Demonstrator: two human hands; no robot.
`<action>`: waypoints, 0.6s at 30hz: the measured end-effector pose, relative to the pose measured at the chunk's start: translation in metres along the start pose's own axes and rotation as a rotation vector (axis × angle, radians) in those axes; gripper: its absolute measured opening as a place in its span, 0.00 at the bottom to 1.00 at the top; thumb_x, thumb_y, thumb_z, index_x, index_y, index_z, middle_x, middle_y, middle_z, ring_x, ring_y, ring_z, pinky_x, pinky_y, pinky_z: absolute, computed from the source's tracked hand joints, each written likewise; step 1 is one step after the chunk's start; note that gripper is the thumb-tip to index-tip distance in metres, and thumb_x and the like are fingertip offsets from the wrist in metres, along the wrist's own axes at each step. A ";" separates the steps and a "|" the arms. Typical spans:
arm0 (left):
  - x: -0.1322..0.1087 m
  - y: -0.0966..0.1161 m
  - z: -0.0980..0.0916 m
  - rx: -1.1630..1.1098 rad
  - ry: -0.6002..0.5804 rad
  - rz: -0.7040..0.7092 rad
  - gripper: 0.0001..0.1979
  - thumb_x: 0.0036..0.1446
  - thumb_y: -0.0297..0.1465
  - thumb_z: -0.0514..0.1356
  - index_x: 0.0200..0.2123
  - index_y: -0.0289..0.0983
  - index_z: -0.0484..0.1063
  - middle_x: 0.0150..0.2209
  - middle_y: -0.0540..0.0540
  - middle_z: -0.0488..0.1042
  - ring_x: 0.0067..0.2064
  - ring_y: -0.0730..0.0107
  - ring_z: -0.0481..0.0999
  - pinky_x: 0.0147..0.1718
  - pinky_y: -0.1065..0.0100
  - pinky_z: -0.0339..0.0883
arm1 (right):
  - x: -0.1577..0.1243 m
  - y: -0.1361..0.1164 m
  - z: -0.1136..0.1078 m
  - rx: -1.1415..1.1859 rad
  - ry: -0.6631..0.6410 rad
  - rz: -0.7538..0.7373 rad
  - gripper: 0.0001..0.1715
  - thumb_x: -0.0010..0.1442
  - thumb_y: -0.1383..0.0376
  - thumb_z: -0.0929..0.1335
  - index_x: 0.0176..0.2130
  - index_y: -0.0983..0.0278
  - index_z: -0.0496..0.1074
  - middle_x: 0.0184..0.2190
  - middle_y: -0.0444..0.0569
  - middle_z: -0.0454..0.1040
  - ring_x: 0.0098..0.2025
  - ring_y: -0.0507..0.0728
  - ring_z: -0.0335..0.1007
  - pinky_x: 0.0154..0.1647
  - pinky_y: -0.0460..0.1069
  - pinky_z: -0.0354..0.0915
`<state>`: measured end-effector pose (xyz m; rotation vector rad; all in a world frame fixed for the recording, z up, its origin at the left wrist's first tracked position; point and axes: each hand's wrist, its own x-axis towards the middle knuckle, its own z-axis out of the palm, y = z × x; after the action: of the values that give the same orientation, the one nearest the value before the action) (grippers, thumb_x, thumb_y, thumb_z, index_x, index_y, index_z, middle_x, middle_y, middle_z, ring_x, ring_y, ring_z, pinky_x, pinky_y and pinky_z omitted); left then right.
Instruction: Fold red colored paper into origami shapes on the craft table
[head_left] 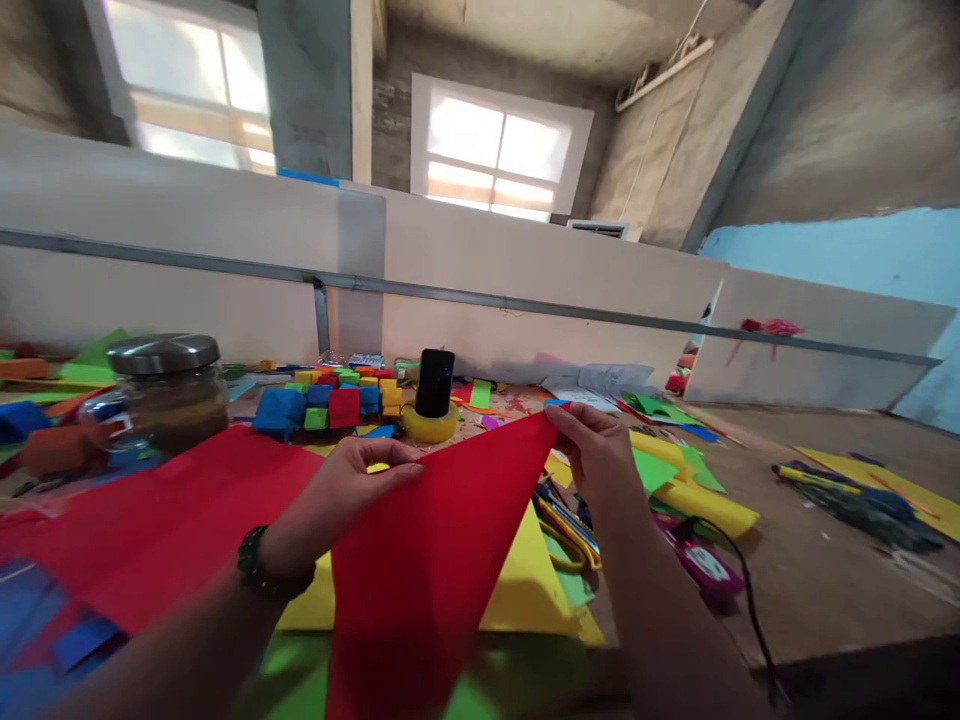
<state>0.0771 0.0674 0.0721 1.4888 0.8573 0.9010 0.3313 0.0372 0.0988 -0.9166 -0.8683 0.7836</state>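
- Head view: red sheet [431, 540] is up in front of the person, over the worktop [795, 580], hanging down from both hands.
- Left hand [364, 485] has the top edge pinched between thumb and fingers; dark beaded bracelet [259, 560] on that wrist.
- Right hand [600, 450] is closed on the pointy upper corner, thumb and fingers together.
- Below the sheet there's yellow paper [529, 585] and green paper [289, 675]. Another red piece [180, 510] lies off to the left, near a metal-lidded glass jar [169, 400].
- Writing-wise: pink gadget [709, 570] by the right forearm has a pale marking on it, too small for me to read. Black cable [750, 600] runs right beside it.
- Phone [436, 380] stands upright at a yellow ring [430, 428], screen dark.
- Colored blocks [330, 405] are bunched up left of the phone.
- Far right, a yellow pen-like thing [817, 478] lies on some dark crumpled stuff [877, 515]; can't make out any lettering.
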 end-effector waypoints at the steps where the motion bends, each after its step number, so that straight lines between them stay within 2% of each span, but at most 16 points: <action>1: 0.000 0.000 -0.001 0.002 -0.004 0.002 0.17 0.42 0.43 0.69 0.25 0.34 0.75 0.24 0.49 0.75 0.26 0.71 0.71 0.23 0.74 0.61 | 0.000 0.000 -0.001 0.000 0.001 -0.001 0.16 0.31 0.62 0.80 0.18 0.64 0.74 0.16 0.41 0.73 0.19 0.47 0.67 0.21 0.41 0.68; 14: 0.004 -0.004 -0.007 0.110 -0.025 0.058 0.16 0.44 0.42 0.68 0.23 0.35 0.74 0.23 0.49 0.74 0.25 0.71 0.70 0.23 0.74 0.61 | 0.003 -0.003 -0.005 0.037 0.011 0.067 0.16 0.29 0.62 0.80 0.17 0.64 0.72 0.15 0.40 0.72 0.17 0.47 0.65 0.17 0.40 0.64; 18: 0.005 -0.004 -0.009 0.085 -0.037 0.023 0.15 0.43 0.42 0.69 0.23 0.35 0.74 0.23 0.50 0.74 0.25 0.72 0.70 0.22 0.74 0.59 | 0.007 0.001 -0.006 0.021 0.012 0.085 0.15 0.30 0.62 0.79 0.18 0.64 0.73 0.15 0.40 0.72 0.16 0.47 0.65 0.17 0.41 0.64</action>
<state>0.0710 0.0768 0.0687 1.5869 0.8620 0.8611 0.3397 0.0413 0.0976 -0.9438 -0.8139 0.8579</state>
